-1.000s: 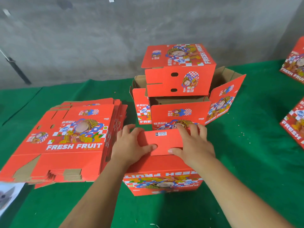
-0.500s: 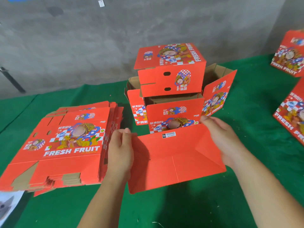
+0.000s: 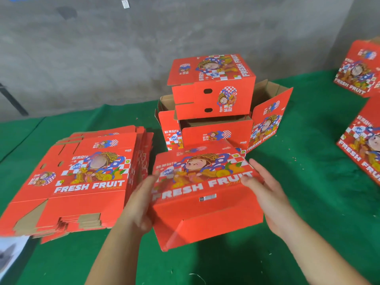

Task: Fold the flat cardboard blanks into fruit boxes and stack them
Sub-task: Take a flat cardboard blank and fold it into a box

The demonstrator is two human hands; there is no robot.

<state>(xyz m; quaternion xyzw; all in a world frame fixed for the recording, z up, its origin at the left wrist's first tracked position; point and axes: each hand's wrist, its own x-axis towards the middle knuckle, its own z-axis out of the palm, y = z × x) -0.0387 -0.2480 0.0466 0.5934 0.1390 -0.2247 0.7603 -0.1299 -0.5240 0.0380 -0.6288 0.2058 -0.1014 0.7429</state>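
A green felt-covered counter [image 3: 308, 202] is carrying red printed cardboard throughout. At its left, a thick stack of flat red "FRESH FRUIT" cardboard blanks [image 3: 82, 182] is lying face up. At the back centre, a pile of folded red fruit boxes [image 3: 213, 103] is standing against the grey concrete wall [image 3: 123, 58], one closed box sitting on open ones. More red cartons [image 3: 362, 128] are leaning at the right edge. In front of the pile, a person is holding a partly folded red cardboard box [image 3: 205, 192] tilted above the counter, printed panel up. The left hand [image 3: 139, 204] is pressing flat against the box's left side, fingers straight though blurred. The right hand [image 3: 265, 188] is lying spread against the right side, fingers extended and thumb touching the printed panel.
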